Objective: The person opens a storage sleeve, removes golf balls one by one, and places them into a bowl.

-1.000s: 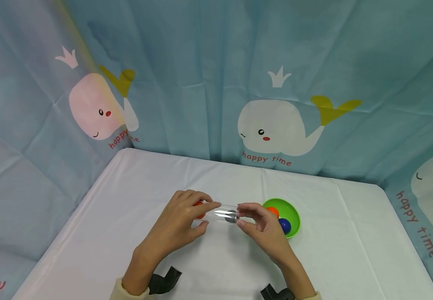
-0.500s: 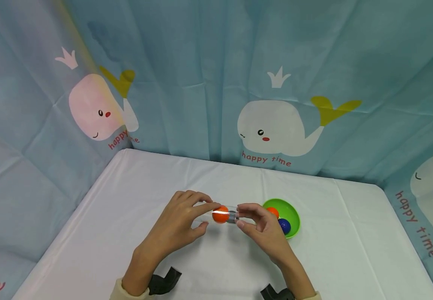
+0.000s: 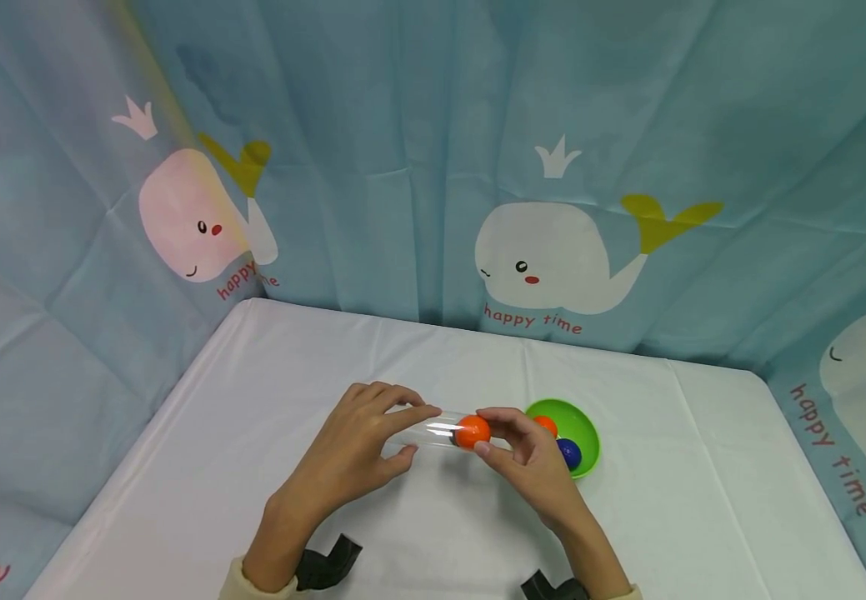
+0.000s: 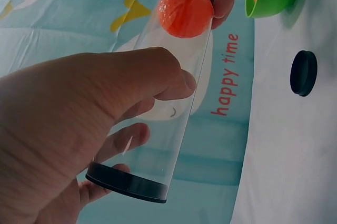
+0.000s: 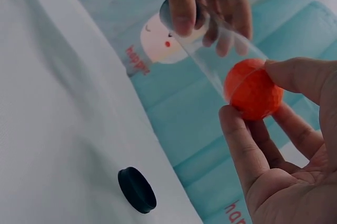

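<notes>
My left hand (image 3: 363,437) grips a clear plastic tube (image 4: 158,113), thumb on one side and fingers on the other. A black cap (image 4: 126,183) closes the tube's left end. An orange golf ball (image 5: 254,90) sits at the right-hand mouth, partly past the rim. My right hand (image 3: 526,458) pinches the ball there, with thumb and fingertips at the rim. The tube lies almost level above the white table in the head view. Below it on the cloth is a loose black cap (image 5: 137,190), mostly hidden behind the ball in the head view.
Just beyond my right hand stands a green bowl (image 3: 588,425) holding an orange ball (image 3: 546,425) and a blue ball (image 3: 569,453). White cloth (image 3: 312,358) covers the table. A blue whale-print curtain (image 3: 372,208) hangs around its back and sides.
The orange ball has rolled rightward along the tube, from near my left fingers to the mouth at my right fingertips. Both hands have stayed almost in place.
</notes>
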Demonstrator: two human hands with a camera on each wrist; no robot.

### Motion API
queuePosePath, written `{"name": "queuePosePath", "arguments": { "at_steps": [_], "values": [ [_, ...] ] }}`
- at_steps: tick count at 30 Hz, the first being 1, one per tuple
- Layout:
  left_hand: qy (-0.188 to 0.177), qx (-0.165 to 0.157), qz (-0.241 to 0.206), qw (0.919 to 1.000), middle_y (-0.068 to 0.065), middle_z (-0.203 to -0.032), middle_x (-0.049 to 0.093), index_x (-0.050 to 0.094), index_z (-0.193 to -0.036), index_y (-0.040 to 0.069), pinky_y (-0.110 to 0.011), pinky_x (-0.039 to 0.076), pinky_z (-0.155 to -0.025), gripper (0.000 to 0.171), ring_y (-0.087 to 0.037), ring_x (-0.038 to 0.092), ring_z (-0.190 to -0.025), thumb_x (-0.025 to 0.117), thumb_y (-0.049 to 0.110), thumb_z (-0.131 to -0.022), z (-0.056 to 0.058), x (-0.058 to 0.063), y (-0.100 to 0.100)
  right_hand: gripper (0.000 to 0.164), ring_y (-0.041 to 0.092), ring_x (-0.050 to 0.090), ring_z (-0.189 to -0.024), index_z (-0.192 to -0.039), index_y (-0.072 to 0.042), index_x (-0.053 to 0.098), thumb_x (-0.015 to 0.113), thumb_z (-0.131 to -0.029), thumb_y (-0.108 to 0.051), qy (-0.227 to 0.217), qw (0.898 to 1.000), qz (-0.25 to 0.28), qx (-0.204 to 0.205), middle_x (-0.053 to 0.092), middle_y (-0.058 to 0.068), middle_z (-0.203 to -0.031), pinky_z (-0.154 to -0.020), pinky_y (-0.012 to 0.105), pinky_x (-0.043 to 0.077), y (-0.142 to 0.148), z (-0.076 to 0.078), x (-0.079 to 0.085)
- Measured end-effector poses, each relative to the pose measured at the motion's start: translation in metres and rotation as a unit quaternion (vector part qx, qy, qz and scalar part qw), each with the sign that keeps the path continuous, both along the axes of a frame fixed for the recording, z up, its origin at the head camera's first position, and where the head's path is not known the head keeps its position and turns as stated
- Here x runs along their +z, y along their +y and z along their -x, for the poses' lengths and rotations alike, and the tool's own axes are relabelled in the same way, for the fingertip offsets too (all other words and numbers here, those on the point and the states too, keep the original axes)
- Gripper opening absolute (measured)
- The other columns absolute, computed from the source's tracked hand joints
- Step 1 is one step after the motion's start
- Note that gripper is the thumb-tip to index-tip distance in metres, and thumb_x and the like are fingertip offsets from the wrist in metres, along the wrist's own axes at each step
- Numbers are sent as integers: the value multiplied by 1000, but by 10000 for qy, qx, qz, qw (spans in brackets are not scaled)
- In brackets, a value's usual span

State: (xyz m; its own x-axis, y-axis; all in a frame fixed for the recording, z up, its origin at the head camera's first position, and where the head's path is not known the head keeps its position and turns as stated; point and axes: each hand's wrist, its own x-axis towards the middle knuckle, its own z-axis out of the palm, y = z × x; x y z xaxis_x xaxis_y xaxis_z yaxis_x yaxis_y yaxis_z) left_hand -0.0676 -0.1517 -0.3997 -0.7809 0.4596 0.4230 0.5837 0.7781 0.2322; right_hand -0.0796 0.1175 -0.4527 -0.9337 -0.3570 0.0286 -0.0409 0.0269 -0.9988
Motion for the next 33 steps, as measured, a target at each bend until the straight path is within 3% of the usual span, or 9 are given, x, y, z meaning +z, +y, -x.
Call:
{"name": "queuePosePath", "arguments": {
  "at_steps": [4,9,14,25,33],
  "values": [
    [-53,33,-23,10000,10,-118,72,78,-123,32,-42,51,-102,50,-15,66,-114,92,17,-78,0,0,-1,38,14,70,-118,-137,-4,63,72,-100,-10,89,9999,-7,-130,67,17,-135,-97,24,61,0,-1,0],
    [-49,53,26,10000,10,-116,73,79,-122,32,-42,52,-103,47,-15,66,-113,92,18,-79,1,0,-2,43,13,69,-119,-141,-1,58,71,-101,-12,-81,10000,0,-14,61,21,-142,-99,23,60,-4,-1,-1],
    [15,14,4,10000,10,-115,73,80,-120,31,-41,52,-102,46,-15,66,-113,92,18,-78,1,0,-2,42,12,68,-119,-139,-4,60,72,-100,-13,-152,9998,-1,-122,57,26,-144,-98,22,60,-6,-2,-1],
    [71,-28,-23,10000,11,-116,72,78,-124,33,-40,51,-101,50,-14,65,-113,93,19,-78,-1,3,-3,40,12,67,-120,-139,-7,60,71,-101,-12,-123,9999,77,-41,55,27,-146,-98,21,59,-3,-2,0],
    [224,4,100,9997,9,-119,73,78,-125,32,-43,50,-104,49,-16,65,-116,91,18,-80,-5,8,-1,47,12,68,-119,-144,2,55,70,-102,-12,-180,9998,115,44,60,20,-143,-99,22,59,-3,-2,1]
  ]
}}
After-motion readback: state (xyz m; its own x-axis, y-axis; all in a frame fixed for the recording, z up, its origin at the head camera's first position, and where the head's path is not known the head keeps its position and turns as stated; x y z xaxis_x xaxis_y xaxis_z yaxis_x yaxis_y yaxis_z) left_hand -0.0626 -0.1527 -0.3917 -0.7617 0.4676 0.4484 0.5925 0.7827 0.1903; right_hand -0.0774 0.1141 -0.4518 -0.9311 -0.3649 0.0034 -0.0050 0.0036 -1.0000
